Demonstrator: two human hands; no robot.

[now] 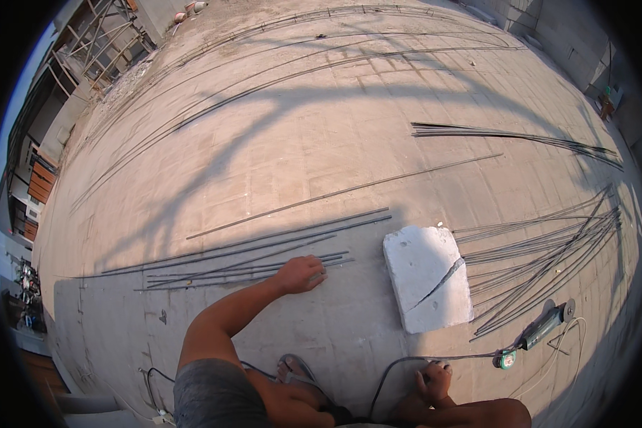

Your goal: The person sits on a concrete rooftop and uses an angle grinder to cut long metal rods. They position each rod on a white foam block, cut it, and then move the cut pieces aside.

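My left hand (pixel 301 275) reaches forward, fingers curled over the right-hand ends of several thin grey steel rods (pixel 214 277) lying on the paved ground. Close to my legs is my right hand (pixel 434 380), with bent fingers; whatever they may hold is hidden. A black cable (pixel 396 362) passes near it, leading toward an angle grinder (pixel 542 327) with a disc. Beside the grinder lies a round green-and-white object (pixel 506 359). A cracked whitish slab (pixel 417 267) rests right of my left hand, and more rods (pixel 521 250) fan out from its right side.
Another rod bundle (pixel 506 131) lies farther off to the right, and one long single rod (pixel 342 191) crosses the middle. Long bars (pixel 264 88) curve across the far ground. My sandalled foot (pixel 294 371) stands below my left hand. Timber framing (pixel 96 43) rises at far left.
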